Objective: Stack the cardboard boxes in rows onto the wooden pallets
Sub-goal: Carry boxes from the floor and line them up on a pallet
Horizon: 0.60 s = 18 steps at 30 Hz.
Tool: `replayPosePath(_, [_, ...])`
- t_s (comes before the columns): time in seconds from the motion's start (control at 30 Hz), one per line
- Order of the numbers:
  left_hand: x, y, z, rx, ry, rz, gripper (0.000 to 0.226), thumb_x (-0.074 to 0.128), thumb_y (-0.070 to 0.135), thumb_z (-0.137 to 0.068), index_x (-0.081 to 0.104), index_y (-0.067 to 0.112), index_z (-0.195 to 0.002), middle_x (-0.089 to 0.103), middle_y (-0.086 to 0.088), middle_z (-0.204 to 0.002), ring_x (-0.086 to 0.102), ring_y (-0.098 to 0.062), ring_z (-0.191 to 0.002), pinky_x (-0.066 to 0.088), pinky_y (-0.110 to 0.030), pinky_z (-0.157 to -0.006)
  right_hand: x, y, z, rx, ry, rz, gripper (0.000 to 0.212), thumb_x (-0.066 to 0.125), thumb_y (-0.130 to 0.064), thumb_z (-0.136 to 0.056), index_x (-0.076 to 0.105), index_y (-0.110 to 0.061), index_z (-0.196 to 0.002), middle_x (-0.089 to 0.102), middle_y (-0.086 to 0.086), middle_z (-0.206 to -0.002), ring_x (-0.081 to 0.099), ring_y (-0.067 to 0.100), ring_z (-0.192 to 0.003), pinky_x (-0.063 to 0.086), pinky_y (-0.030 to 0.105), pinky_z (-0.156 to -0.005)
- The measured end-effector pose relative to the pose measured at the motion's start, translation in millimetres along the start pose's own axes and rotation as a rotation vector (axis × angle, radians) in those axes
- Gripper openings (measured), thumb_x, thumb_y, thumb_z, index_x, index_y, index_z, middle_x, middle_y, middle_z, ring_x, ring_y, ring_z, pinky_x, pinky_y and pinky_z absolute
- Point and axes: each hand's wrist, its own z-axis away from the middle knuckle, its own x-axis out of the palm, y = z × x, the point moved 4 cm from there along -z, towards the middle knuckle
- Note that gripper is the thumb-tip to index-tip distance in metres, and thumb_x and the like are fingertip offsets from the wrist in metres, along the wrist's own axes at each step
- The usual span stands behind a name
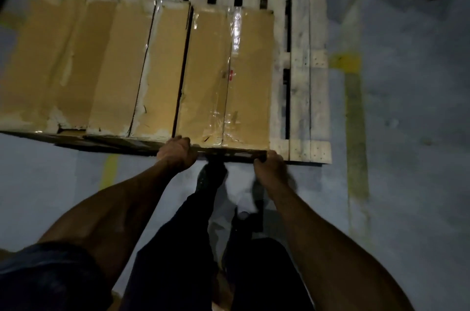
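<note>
Row of flat brown cardboard boxes (pixel 84 64) covers left of pale slatted wooden pallet (pixel 300 66). Rightmost taped brown box (pixel 226 76) overhangs pallet's near edge; could slip off if released unevenly. Left hand (pixel 175 151) fingers curled over its near-left corner, right hand (pixel 270 164) clenched round near-right corner.

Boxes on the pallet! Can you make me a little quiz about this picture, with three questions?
1. True or false: both hands hold the near end of the rightmost box.
2. Which side of the wooden pallet still shows bare slats? A) left B) right
3. Fill in: shiny clear ____ runs along the top of the rightmost box.

Key:
1. True: the left hand and the right hand grip its near edge.
2. B
3. tape
</note>
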Motion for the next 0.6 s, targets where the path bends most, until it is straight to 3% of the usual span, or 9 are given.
replayPosePath(0.1, [-21,23,36,0.057,0.073,0.070,0.045,0.051,0.042,-0.100,0.056,0.009,-0.130,0.052,-0.013,-0.137,0.054,-0.034,-0.121,0.048,-0.044,-0.099,-22,0,46,0.001,-0.046,-0.124,0.045,0.060,-0.038,-0.094,0.058,-0.019,-0.135,0.061,0.005,-0.132,0.058,0.028,-0.118,0.048,0.037,-0.100])
replayPosePath(0.2, [-46,48,76,0.121,0.141,0.149,0.051,0.051,0.044,-0.100,0.053,0.009,-0.137,0.054,-0.015,-0.141,0.056,-0.035,-0.122,0.049,-0.044,-0.100,-51,-2,86,-0.070,-0.053,-0.159,0.046,0.061,-0.043,-0.095,0.059,-0.019,-0.134,0.062,0.004,-0.130,0.057,0.027,-0.121,0.044,0.030,-0.091])
replayPosePath(0.27, [-62,67,108,0.155,0.171,0.159,0.053,0.051,0.042,-0.100,0.050,0.010,-0.142,0.059,-0.015,-0.137,0.058,-0.034,-0.120,0.050,-0.043,-0.097,-74,-7,110,-0.125,-0.030,-0.137,0.045,0.059,-0.044,-0.097,0.060,-0.016,-0.132,0.063,0.006,-0.130,0.057,0.028,-0.121,0.043,0.031,-0.091])
replayPosePath(0.43, [-96,111,173,0.358,0.217,0.117,0.053,0.050,0.041,-0.101,0.049,0.012,-0.144,0.062,-0.014,-0.135,0.058,-0.032,-0.123,0.050,-0.039,-0.097,-133,-9,166,-0.162,0.039,-0.099,0.058,0.052,-0.054,-0.096,0.051,-0.021,-0.144,0.052,0.003,-0.148,0.048,0.028,-0.135,0.039,0.040,-0.109])
replayPosePath(0.6, [-127,151,207,0.531,0.187,0.002,0.051,0.049,0.039,-0.102,0.049,0.012,-0.145,0.060,-0.015,-0.138,0.058,-0.033,-0.123,0.050,-0.041,-0.096,-176,1,203,-0.117,0.150,-0.130,0.058,0.051,-0.053,-0.095,0.051,-0.022,-0.144,0.053,0.005,-0.147,0.048,0.030,-0.134,0.038,0.044,-0.111])
